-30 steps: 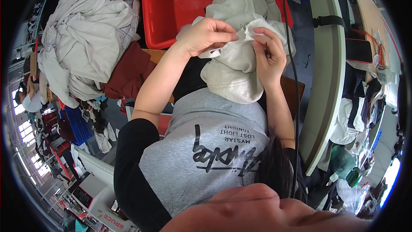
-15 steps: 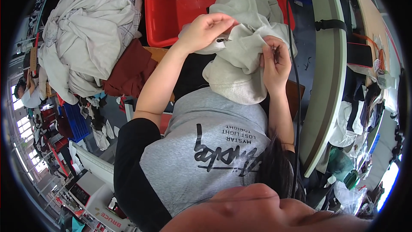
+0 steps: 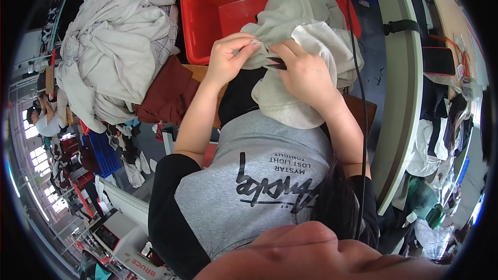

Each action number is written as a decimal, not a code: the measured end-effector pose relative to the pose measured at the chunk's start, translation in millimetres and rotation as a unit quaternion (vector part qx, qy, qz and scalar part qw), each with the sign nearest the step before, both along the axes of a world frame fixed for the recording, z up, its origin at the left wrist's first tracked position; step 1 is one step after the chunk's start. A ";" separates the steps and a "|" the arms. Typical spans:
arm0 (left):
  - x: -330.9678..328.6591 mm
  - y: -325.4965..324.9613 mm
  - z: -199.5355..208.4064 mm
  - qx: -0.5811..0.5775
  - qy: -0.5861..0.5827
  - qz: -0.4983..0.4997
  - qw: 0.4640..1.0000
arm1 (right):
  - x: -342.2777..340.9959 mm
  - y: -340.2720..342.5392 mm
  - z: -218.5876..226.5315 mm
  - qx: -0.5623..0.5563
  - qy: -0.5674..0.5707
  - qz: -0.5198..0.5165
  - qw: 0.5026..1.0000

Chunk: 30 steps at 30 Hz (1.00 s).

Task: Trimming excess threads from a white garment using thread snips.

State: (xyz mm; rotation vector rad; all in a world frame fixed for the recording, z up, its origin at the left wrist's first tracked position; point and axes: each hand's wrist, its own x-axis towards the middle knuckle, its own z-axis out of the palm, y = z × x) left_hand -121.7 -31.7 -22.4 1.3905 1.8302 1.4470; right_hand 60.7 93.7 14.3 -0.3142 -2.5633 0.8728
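Observation:
Across my lap lies a light grey-beige cloth garment, bunched up, its far part hanging at the red bin. My left hand is closed, pinching an edge of this cloth between thumb and fingertips. Close beside it on the right, my right hand curls round a pair of dark thread snips. Their pointed blades stick out to the left, by the pinched edge. The snips' handle is hidden in my palm, and I cannot tell whether the blades touch the cloth.
Ahead stands a red plastic bin. At left is a big heap of pale garments, with dark red cloth beside it. A pale table edge runs along my right, and a black cable hangs before it. Another person sits far left.
My right hand has moved left from the cloth's right side to beside my left hand, and the snips' blades now show. My left hand has shifted slightly and now pinches the cloth edge.

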 end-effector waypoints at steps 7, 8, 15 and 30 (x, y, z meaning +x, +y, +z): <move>39.8 9.3 45.4 0.066 0.023 0.055 0.996 | 30.7 1.8 7.6 -0.236 0.023 -0.060 0.970; 49.4 3.9 66.3 0.068 0.009 0.034 0.997 | 40.5 1.3 21.7 -0.350 0.042 -0.070 0.933; 89.2 21.9 149.0 -0.015 -0.228 -0.227 0.947 | 95.3 -3.7 84.6 -0.542 0.346 0.045 0.765; 103.6 41.1 55.5 -0.065 -0.238 -0.083 0.966 | 115.6 -8.8 26.6 -0.359 -0.057 -0.058 0.930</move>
